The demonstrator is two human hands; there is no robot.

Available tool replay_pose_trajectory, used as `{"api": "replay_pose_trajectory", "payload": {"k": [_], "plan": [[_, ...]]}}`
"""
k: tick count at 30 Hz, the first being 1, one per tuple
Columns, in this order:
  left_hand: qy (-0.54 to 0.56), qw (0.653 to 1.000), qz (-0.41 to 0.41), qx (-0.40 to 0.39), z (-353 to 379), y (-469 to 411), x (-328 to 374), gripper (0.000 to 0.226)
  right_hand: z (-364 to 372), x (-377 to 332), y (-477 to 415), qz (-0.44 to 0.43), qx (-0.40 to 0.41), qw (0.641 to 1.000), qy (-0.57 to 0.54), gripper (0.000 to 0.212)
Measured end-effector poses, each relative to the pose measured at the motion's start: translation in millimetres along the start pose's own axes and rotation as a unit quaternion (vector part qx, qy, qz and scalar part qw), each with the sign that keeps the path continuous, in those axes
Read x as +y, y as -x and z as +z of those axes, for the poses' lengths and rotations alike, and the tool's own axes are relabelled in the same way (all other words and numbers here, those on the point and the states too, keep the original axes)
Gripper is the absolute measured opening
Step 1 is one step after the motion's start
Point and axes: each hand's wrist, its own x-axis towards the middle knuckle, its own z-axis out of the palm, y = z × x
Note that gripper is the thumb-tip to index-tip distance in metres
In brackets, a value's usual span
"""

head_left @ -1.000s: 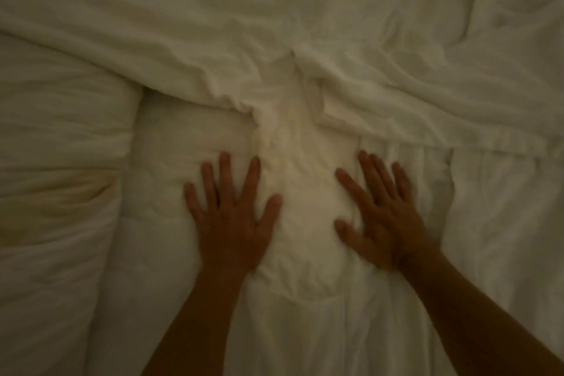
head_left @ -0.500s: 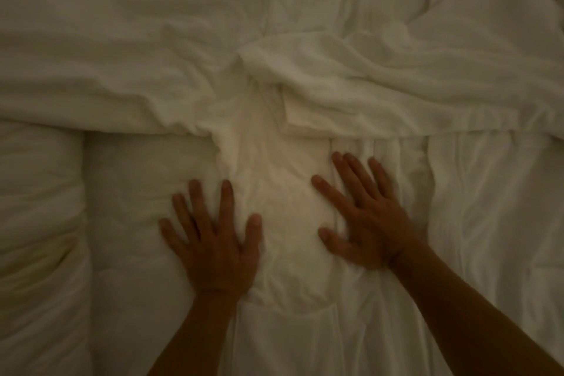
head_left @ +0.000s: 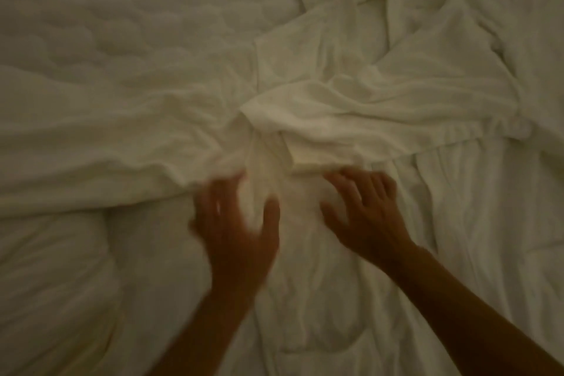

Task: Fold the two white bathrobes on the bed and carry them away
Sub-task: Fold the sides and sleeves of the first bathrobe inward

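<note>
In dim light a white robe [head_left: 305, 268] lies spread along the bed [head_left: 106, 24], running from the near edge of the view up to the middle, with a pocket [head_left: 323, 342] showing on it low in the centre. Both hands are on the robe's upper part, side by side and a little apart, with a strip of creased cloth between them. The left hand [head_left: 235, 232] is blurred; its fingers [head_left: 213, 192] look spread and loosely bent, the thumb held wide to the right, and white cloth shows in the gap between thumb and fingers, though whether any of it is pinched cannot be told. The right hand [head_left: 369, 217] lies palm down on the robe, its fingers [head_left: 345, 189] straight and fanned apart, the tips reaching the edge of a sleeve [head_left: 381, 119] that is folded in from the right across the robe. Beyond that sleeve, toward the upper right, more white cloth [head_left: 412, 49] lies crumpled in a heap; whether it belongs to the same robe or to the second one cannot be told. A rumpled duvet [head_left: 45, 268] bulges at the left, just beside the robe, and the bare quilted top of the bed fills the upper left.
</note>
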Motion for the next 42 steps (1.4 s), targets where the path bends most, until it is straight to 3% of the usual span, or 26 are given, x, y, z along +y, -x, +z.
{"api": "replay_pose_trajectory", "payload": {"k": [3,5,6,8,9,12,14,15,18,20,23,27,30,33,35,36,39,42], "plan": [[-0.008,0.991,-0.027,-0.134,24,-105,24,0.092,8,-17,-34,0.041,0.049,0.997,0.044,0.038],[-0.001,0.969,-0.078,-0.235,37,-154,27,0.084,13,-24,-43,0.034,0.071,0.996,0.042,0.020],[0.058,0.960,-0.104,-0.255,37,-171,29,0.065,13,-26,-44,0.028,0.083,0.996,0.026,0.015],[0.228,0.928,-0.160,-0.247,33,-192,34,0.026,4,-32,-37,0.042,0.112,0.993,-0.024,0.006],[0.283,0.915,-0.182,-0.220,33,-202,34,0.025,0,-37,-34,0.040,0.126,0.990,-0.049,0.004],[0.389,0.862,-0.277,-0.170,31,-215,25,0.028,0,-52,-30,-0.013,0.078,0.995,-0.065,0.004],[0.380,0.826,-0.361,-0.208,35,-206,20,0.043,8,-56,-32,-0.013,0.036,0.998,-0.050,0.012],[0.351,0.825,-0.385,-0.219,38,-201,19,0.055,10,-55,-35,0.020,0.033,0.998,-0.048,0.022],[0.248,0.874,-0.368,-0.197,49,-191,30,0.086,8,-50,-49,0.111,0.014,0.994,0.002,0.059],[0.200,0.910,-0.320,-0.170,58,-193,35,0.077,7,-44,-64,0.115,-0.013,0.993,0.037,0.068],[0.267,0.905,-0.313,-0.109,67,-192,44,0.034,9,-35,-87,0.091,0.002,0.996,0.021,0.034],[0.249,0.923,-0.292,0.004,43,-170,27,0.039,-2,-61,-80,0.034,0.055,0.993,-0.102,0.017],[0.138,0.922,-0.361,0.000,20,-158,-21,0.049,-5,-89,-59,-0.028,0.038,0.992,-0.114,0.010],[0.023,0.947,-0.315,-0.065,13,-153,-45,0.058,1,-82,-53,0.064,0.030,0.988,-0.136,0.014],[0.022,0.949,-0.305,-0.076,12,-156,-45,0.073,-1,-69,-55,0.105,0.008,0.985,-0.134,0.023],[0.029,0.953,-0.295,-0.067,10,-157,-44,0.073,-2,-65,-57,0.103,-0.015,0.987,-0.119,0.030],[0.047,0.972,-0.229,-0.011,0,-158,-41,0.045,-6,-62,-64,0.046,-0.102,0.991,-0.070,0.053],[0.028,0.979,-0.204,-0.006,-19,-162,-44,0.039,-3,-65,-79,0.016,-0.144,0.989,-0.034,0.053]]}}
